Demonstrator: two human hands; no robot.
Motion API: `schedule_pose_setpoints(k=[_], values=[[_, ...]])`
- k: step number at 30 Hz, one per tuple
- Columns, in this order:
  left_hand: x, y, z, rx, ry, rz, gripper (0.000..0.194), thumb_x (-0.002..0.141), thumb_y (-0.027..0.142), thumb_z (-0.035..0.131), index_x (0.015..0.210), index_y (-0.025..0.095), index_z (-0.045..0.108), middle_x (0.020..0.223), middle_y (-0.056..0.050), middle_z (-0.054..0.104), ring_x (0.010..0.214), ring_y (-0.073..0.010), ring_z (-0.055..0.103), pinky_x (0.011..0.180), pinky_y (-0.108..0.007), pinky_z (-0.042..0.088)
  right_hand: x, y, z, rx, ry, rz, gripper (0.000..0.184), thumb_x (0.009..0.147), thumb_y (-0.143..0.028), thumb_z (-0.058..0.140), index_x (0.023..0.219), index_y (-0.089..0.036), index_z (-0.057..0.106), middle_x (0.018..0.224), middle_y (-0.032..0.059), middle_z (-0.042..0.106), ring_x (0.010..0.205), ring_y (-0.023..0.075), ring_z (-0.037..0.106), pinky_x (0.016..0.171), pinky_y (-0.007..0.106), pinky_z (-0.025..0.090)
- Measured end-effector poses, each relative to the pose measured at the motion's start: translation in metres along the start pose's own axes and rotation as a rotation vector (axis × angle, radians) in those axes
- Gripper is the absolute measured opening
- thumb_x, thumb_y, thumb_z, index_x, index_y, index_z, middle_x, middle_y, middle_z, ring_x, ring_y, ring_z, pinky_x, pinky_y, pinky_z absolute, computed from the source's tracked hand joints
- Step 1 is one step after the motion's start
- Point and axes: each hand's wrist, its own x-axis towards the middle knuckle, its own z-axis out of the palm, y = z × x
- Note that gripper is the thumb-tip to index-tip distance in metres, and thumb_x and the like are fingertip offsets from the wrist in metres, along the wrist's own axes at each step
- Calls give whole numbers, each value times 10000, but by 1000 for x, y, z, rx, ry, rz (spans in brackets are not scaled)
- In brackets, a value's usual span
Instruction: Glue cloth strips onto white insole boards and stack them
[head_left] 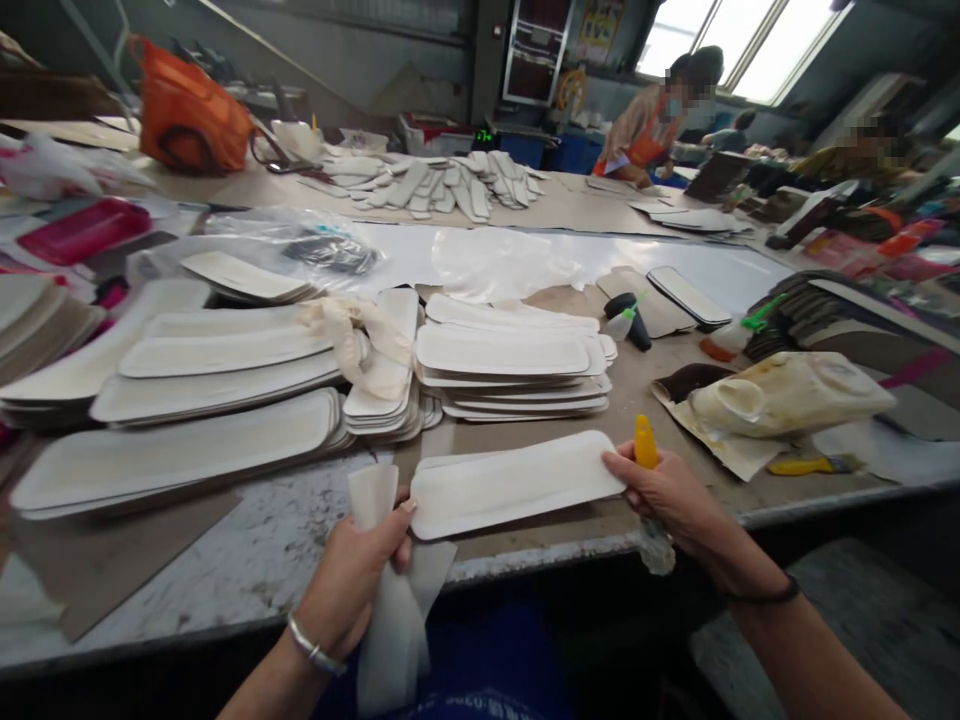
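Note:
A long white panel (517, 485) with rounded corners spans the gap between my hands, low over the table's front edge. My left hand (367, 565) is closed on a limp strip of thin whitish material (394, 635), with the thumb at the panel's left end. My right hand (671, 495) pinches the panel's right end. In the same hand is a yellow-handled brush (645, 443), handle up; a pale, clumped mass shows below the fingers. Just behind the held panel rises a stack of similar panels (502, 350).
More panel stacks (225, 340) fill the left, with a crumpled cream cloth (364, 340) on one. To the right lie a stained yellowish container (787, 395) and another yellow-handled brush (806, 466). An orange bag (187, 110) stands behind. A person in an orange apron (645, 145) works across the table.

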Motion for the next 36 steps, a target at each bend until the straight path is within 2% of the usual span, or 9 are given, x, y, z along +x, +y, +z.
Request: schedule_pose_setpoints(k=[2, 3, 6, 10, 16, 22, 27, 32, 36], values=[[-1, -1, -5, -64, 1, -2, 490, 531, 536, 725, 825, 160, 615, 401, 81, 435, 472, -94, 361, 525, -216, 285, -5, -2, 1, 45, 14, -6, 509, 566, -615, 713, 732, -198, 472, 428, -105, 374, 385, 54, 285, 395, 188, 178], [-1, -2, -8, -90, -8, -4, 509, 528, 536, 735, 845, 158, 609, 400, 87, 431, 465, -85, 351, 518, -208, 276, -7, -3, 2, 65, 17, -10, 524, 555, -622, 724, 733, -195, 476, 425, -104, 378, 383, 51, 285, 392, 184, 178], [-2, -1, -16, -134, -62, -13, 456, 506, 531, 776, 667, 159, 566, 401, 80, 410, 459, -62, 332, 500, -189, 261, -13, -5, 4, 111, 12, -17, 550, 532, -628, 754, 725, -189, 485, 427, -98, 394, 382, 43, 299, 384, 173, 186], [-5, 4, -23, -143, -178, -59, 499, 491, 538, 801, 492, 166, 469, 387, 63, 380, 413, -44, 297, 445, -191, 211, -17, -7, 9, 128, 16, -2, 537, 534, -623, 763, 725, -187, 513, 440, -96, 392, 375, 47, 322, 366, 168, 202], [-5, 3, -25, -270, -241, -101, 485, 503, 434, 847, 444, 152, 458, 374, 66, 361, 396, -22, 288, 423, -166, 208, -18, -5, 13, 136, -47, 57, 564, 512, -640, 784, 643, -175, 494, 462, -84, 389, 384, 35, 310, 355, 160, 192], [4, 1, -19, -405, -267, -202, 476, 411, 396, 891, 468, 157, 483, 396, 92, 338, 389, -11, 231, 376, -160, 232, -16, 6, 20, 413, -145, 129, 560, 516, -574, 841, 641, -175, 467, 474, -101, 350, 398, 14, 238, 346, 141, 182], [12, 15, -17, -489, -291, -237, 468, 431, 353, 897, 451, 160, 471, 384, 94, 322, 383, -12, 237, 367, -158, 266, -3, 0, 21, 499, -193, 106, 528, 563, -528, 844, 617, -175, 455, 465, -102, 339, 393, 6, 214, 337, 124, 193], [19, 36, -18, -513, -287, -178, 448, 456, 317, 896, 458, 154, 480, 390, 82, 348, 383, -15, 256, 362, -154, 278, 13, -25, 16, 454, -158, 33, 531, 546, -532, 851, 654, -169, 478, 498, -96, 366, 397, 8, 254, 333, 112, 224], [24, 44, -19, -499, -274, -150, 446, 472, 333, 891, 475, 152, 483, 394, 80, 357, 388, -13, 255, 365, -148, 268, 19, -31, 18, 433, -158, 41, 550, 528, -551, 853, 665, -167, 483, 502, -97, 379, 392, 3, 262, 328, 101, 222]])
